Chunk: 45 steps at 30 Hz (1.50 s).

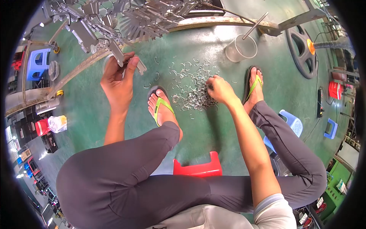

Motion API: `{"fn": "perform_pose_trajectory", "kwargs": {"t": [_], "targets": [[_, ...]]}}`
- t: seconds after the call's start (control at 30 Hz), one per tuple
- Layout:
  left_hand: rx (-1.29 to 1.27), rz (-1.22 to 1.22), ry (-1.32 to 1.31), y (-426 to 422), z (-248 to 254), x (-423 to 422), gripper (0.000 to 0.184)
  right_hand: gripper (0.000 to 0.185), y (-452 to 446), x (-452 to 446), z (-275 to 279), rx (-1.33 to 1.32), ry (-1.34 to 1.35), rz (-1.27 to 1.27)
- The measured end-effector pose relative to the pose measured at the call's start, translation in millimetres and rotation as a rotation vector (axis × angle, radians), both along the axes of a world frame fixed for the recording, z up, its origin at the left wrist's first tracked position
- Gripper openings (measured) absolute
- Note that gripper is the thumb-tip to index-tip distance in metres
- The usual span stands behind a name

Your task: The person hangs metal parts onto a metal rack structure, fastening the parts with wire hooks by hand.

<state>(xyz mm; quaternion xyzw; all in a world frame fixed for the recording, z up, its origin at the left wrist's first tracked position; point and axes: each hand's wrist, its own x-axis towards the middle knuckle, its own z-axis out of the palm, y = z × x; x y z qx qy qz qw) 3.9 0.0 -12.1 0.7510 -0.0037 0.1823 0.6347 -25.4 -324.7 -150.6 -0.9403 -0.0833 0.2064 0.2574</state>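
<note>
My left hand (119,82) is raised at the lower edge of a hanging cluster of grey metal parts (148,19). Between its thumb and fingers is a flat metal piece (141,68) with a notched end. On the green floor between my feet lies a loose pile of small wire hooks (196,91), curved and silvery. My right hand (222,90) reaches down to the right side of this pile, fingers curled together. Its fingertips are partly hidden, so I cannot make out what they hold.
A clear plastic cup (241,49) with a rod (255,26) in it stands beyond the pile. A rusty frame bar (80,70) crosses behind. A black handwheel (303,51) is at right. Blue stools (38,64) and a red stool (198,168) are around me.
</note>
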Motion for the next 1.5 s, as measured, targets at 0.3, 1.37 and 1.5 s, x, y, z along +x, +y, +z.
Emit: {"fn": "perform_pose_trajectory", "kwargs": {"t": [0.3,1.37,1.5], "targets": [[0.009,-0.015,-0.005,-8.0,1.1,-5.6,0.019,0.020,55.4,31.0,-20.6,0.060,-0.147,-0.067],[-0.284,0.010,0.109,-12.0,3.2,-7.0,0.021,0.014,142.6,32.1,116.7,0.906,-0.517,-0.114],[-0.304,0.002,0.128,-14.1,0.9,-4.7,0.020,0.012,147.8,44.8,110.0,0.818,-0.597,-0.099]]}}
